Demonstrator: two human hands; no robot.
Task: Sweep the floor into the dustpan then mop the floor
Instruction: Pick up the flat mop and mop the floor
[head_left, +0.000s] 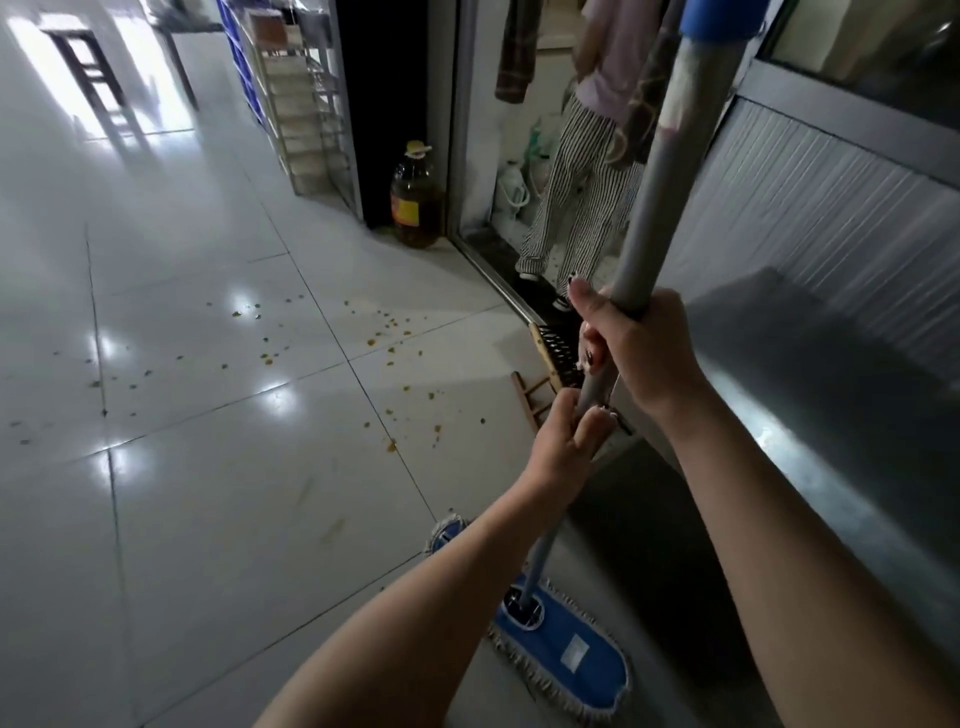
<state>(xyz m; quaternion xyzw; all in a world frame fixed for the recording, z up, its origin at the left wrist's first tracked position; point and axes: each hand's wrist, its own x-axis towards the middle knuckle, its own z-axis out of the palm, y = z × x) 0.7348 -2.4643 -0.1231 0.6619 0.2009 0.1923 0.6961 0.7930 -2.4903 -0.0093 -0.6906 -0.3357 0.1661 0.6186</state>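
A flat blue mop head (563, 647) with a pale fringe lies on the white tiled floor (208, 467) near my feet. Its grey handle (660, 171) rises steeply up and to the right, ending in a blue cap at the top edge. My right hand (631, 345) grips the handle about midway. Lower down, my left hand (563, 444) is curled around the same handle. Yellow-brown crumbs (374, 340) are scattered over the tiles ahead and to the left of the mop.
A person in striped trousers (576, 208) stands in a doorway ahead. A large oil jug (415, 200) stands beside a dark cabinet. A wooden-framed black brush (556, 353) leans by the threshold. A metal counter (831, 364) runs along my right; shelving (301, 104) stands further back.
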